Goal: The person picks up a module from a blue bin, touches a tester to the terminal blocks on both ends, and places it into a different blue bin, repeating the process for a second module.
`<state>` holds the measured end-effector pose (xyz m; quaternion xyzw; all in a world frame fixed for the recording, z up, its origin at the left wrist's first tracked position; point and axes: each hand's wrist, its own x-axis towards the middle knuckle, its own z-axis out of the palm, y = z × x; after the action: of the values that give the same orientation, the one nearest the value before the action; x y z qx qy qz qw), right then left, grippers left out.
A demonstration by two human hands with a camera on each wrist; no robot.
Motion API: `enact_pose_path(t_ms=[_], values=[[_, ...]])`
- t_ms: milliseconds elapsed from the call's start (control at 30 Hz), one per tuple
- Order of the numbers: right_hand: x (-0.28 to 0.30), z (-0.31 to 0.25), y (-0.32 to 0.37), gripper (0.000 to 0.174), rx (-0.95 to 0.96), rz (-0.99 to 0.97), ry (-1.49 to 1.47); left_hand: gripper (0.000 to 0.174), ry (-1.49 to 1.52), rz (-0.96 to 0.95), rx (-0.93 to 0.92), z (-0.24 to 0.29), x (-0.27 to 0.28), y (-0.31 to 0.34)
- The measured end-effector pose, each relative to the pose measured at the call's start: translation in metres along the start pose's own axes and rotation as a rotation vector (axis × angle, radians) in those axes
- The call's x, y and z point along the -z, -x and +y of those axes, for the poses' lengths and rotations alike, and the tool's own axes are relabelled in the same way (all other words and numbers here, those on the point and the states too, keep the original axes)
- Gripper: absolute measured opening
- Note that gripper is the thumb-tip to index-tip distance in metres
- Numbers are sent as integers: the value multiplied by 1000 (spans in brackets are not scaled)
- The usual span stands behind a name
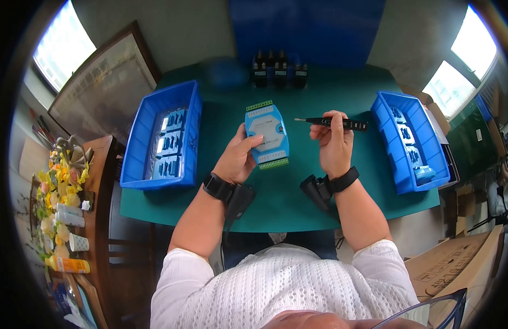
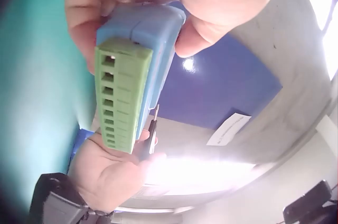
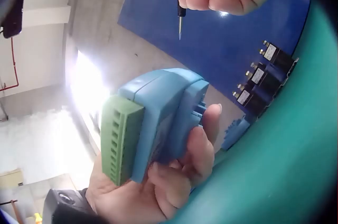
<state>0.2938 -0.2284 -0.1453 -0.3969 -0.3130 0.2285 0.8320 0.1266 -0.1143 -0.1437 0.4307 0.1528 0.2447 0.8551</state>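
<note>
My left hand grips a light-blue electronic module by its left side, the thumb lying over its pale face. Green screw terminal blocks line both of its ends; in the left wrist view one terminal block faces the camera with a row of square openings. Right of the module, my right hand pinches a black screwdriver-like pen with a thin metal tip pointing left toward the module, apart from it. In the right wrist view the metal tip points down above the module.
A blue bin holding packed blue parts stands at the left of the green table. Another blue bin with similar parts stands at the right. Several black components with metal posts sit at the back, near a blue panel.
</note>
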Motion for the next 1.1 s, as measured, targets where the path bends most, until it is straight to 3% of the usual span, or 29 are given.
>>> enact_pose_path(t_ms=[233, 533, 1100], values=[[0, 2, 0, 28, 0, -6, -4, 56, -99, 30, 45, 4, -8, 5], [5, -1, -1, 28, 94, -4, 41, 71, -380, -69, -116, -7, -7, 2], [3, 2, 4, 25, 200, -78, 141, 71, -426, -119, -131, -7, -12, 6]])
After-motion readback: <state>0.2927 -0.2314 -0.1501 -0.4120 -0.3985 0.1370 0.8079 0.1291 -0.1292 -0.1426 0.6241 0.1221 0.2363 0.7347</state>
